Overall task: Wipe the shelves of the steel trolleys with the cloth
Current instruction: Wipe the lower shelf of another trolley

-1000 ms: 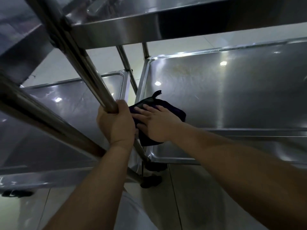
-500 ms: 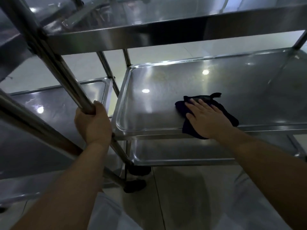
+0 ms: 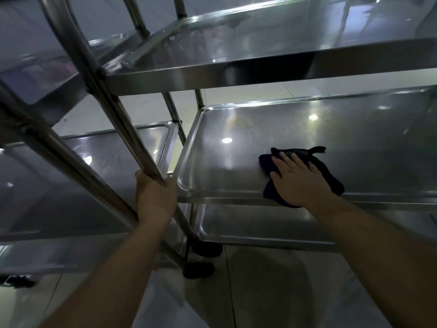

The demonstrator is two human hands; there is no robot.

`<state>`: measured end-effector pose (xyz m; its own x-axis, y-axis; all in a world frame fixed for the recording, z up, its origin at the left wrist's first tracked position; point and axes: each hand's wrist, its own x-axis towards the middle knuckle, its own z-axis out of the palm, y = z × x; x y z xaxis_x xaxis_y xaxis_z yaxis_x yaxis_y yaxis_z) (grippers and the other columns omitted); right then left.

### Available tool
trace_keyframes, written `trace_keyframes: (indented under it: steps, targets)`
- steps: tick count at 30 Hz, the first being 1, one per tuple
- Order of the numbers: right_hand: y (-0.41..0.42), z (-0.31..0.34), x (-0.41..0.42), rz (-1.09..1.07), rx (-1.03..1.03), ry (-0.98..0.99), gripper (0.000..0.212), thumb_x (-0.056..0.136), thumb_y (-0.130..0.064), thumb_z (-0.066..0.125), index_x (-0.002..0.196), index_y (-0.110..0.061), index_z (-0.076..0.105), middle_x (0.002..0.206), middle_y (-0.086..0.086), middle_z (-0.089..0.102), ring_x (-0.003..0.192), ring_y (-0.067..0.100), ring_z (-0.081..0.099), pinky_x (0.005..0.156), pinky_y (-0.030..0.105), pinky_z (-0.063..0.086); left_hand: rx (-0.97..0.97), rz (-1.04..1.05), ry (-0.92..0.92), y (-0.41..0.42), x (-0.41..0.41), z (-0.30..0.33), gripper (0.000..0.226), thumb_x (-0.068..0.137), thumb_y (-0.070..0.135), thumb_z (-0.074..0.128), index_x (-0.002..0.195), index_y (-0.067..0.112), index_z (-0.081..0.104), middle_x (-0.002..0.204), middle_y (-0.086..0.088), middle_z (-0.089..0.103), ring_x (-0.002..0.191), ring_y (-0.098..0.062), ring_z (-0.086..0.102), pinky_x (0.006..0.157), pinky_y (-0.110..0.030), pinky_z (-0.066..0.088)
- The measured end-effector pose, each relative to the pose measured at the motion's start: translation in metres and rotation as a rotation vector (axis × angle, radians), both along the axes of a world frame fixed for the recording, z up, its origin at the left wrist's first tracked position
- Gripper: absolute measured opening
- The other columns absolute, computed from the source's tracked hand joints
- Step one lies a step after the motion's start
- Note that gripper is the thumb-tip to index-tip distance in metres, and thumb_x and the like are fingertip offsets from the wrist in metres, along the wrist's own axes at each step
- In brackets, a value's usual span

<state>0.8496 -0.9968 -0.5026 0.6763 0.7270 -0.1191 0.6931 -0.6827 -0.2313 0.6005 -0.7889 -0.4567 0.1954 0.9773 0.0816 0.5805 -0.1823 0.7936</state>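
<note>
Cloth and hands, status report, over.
Left hand grips trolley post. Right hand flat on dark cloth, middle shelf, near front edge. Nothing in the way.

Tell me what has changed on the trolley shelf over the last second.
The right hand slid the dark cloth along the middle shelf, from its left corner beside the post out to the right along the front edge. Nothing was picked up or let go. The hand still presses flat on the cloth, and the left hand still grips the upright post.
</note>
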Motion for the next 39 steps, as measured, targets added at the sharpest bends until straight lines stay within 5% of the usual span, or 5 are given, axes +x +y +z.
trace_keyframes:
  steps: [4,9,16,32,39]
  targets:
    - [0.0,0.001,-0.001,0.004,0.007,0.005,0.061,0.108,-0.052,0.014,0.166,-0.033,0.007,0.173,-0.009,-0.004,0.159,0.017,-0.005,0.128,0.05,0.002,-0.011,0.076,0.0,-0.047,0.003,-0.021,0.06,0.093,0.02,0.068,0.144,0.002,0.042,0.138,-0.022,0.054,0.125,-0.042,0.057,0.107,-0.048,0.048]
    - [-0.002,0.001,-0.002,0.011,0.029,0.009,0.061,0.108,-0.05,0.015,0.166,-0.031,0.008,0.174,-0.008,-0.003,0.16,0.018,-0.005,0.128,0.051,0.002,0.106,-0.266,0.013,-0.106,0.034,-0.04,0.06,0.095,0.017,0.067,0.151,0.016,0.043,0.15,-0.005,0.037,0.13,-0.021,0.045,0.103,-0.027,0.036]
    - [-0.005,0.004,-0.003,0.018,0.05,0.01,0.06,0.11,-0.048,0.017,0.166,-0.029,0.008,0.174,-0.006,-0.002,0.16,0.019,-0.004,0.128,0.05,0.0,0.215,-0.575,0.181,-0.106,0.102,-0.034,0.045,0.103,0.02,0.056,0.147,0.02,0.048,0.147,0.0,0.043,0.123,-0.015,0.051,0.101,-0.028,0.043]
    - [-0.122,0.0,0.082,-0.1,0.039,-0.007,0.06,0.108,-0.053,0.017,0.165,-0.036,0.009,0.173,-0.012,0.0,0.159,0.014,-0.002,0.127,0.047,0.002,0.42,-0.776,0.411,-0.131,0.205,-0.05,0.04,0.106,0.034,0.05,0.143,0.019,0.057,0.149,-0.003,0.051,0.129,-0.026,0.055,0.109,-0.042,0.044]
    - [-0.172,0.001,0.12,-0.151,0.008,0.003,0.06,0.107,-0.055,0.016,0.164,-0.039,0.008,0.172,-0.016,0.0,0.159,0.011,-0.002,0.127,0.045,0.002,0.433,-0.817,0.472,-0.146,0.228,-0.056,0.027,0.102,0.033,0.051,0.124,0.02,0.06,0.136,-0.003,0.056,0.122,-0.027,0.055,0.099,-0.04,0.044]
